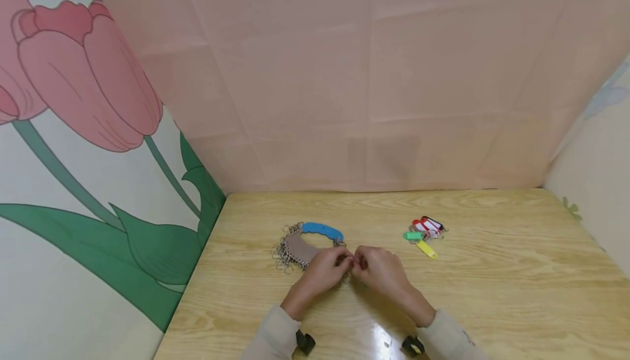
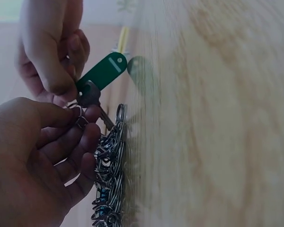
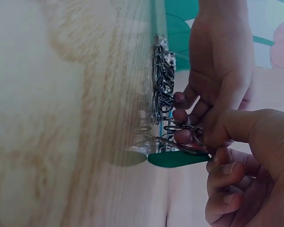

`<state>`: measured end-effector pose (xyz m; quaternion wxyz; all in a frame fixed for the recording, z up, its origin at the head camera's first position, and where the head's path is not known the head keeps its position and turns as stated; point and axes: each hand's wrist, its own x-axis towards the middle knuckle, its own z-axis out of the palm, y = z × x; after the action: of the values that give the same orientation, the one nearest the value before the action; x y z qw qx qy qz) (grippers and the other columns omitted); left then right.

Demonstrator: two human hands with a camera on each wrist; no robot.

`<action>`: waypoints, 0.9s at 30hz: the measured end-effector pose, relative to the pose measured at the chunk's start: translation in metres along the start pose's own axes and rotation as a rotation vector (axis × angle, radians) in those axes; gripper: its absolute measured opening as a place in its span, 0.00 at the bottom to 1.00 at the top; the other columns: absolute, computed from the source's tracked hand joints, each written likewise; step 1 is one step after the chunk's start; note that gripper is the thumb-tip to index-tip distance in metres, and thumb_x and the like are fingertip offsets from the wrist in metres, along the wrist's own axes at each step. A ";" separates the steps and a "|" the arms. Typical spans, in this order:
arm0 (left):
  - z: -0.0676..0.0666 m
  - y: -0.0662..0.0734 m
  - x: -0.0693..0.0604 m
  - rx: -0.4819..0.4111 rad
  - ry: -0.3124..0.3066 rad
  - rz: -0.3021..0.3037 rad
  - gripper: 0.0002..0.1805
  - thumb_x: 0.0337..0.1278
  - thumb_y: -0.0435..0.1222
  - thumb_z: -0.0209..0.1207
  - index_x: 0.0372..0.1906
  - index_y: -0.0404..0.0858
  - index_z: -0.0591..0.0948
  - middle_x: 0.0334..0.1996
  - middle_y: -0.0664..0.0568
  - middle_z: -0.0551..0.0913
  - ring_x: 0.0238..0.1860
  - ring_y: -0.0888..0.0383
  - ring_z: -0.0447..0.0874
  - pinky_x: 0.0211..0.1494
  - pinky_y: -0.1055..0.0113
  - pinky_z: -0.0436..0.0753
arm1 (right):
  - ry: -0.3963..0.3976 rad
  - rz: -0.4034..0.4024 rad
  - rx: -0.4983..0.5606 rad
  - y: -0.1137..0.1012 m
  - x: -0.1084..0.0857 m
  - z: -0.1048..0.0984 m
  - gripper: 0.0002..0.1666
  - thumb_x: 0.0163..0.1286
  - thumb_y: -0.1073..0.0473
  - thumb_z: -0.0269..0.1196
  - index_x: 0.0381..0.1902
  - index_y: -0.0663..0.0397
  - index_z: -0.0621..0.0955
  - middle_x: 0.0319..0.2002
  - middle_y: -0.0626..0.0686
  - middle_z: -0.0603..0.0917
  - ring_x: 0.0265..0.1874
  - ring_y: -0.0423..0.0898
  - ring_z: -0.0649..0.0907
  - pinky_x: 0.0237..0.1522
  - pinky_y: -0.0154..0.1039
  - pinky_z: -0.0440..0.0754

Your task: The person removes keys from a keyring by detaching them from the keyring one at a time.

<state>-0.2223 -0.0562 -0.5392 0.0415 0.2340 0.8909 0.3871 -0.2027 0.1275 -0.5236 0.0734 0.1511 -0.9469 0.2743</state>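
Observation:
Both hands meet above the table in the head view, beside a large crescent-shaped holder with a blue handle (image 1: 322,230) and many metal clips (image 1: 283,250). My left hand (image 1: 322,272) pinches a small metal split ring (image 2: 79,116) between thumb and fingertips. From the other side, my right hand (image 1: 383,273) pinches the same ring where it meets a green key tag (image 2: 104,72). A key (image 2: 91,96) hangs beside the tag. Fingertips partly cover the ring. Close below the hands, the metal clips (image 3: 163,85) appear in the right wrist view.
On the right of the table lies a small pile of key tags, among them a yellow tag (image 1: 426,249), a green tag (image 1: 412,236) and red ones (image 1: 418,224). A pink sheet (image 1: 305,75) covers the wall behind the wooden table (image 1: 492,294).

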 end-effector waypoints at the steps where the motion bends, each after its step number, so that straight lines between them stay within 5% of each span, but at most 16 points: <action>1: 0.000 0.000 0.000 0.000 0.003 -0.003 0.10 0.80 0.41 0.58 0.47 0.46 0.89 0.42 0.58 0.91 0.37 0.71 0.81 0.42 0.74 0.80 | 0.002 -0.005 0.002 0.000 0.000 0.000 0.08 0.57 0.64 0.73 0.26 0.45 0.84 0.21 0.40 0.80 0.21 0.35 0.74 0.24 0.34 0.73; 27: -0.001 0.000 0.001 0.021 0.020 0.002 0.07 0.80 0.41 0.59 0.46 0.48 0.88 0.40 0.59 0.90 0.37 0.70 0.82 0.42 0.73 0.80 | -0.011 0.065 0.035 0.000 -0.001 -0.001 0.12 0.61 0.61 0.75 0.27 0.42 0.81 0.21 0.39 0.78 0.20 0.35 0.74 0.23 0.33 0.71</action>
<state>-0.2233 -0.0564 -0.5390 0.0296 0.2314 0.8951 0.3800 -0.2021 0.1280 -0.5231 0.0566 0.1230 -0.9468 0.2920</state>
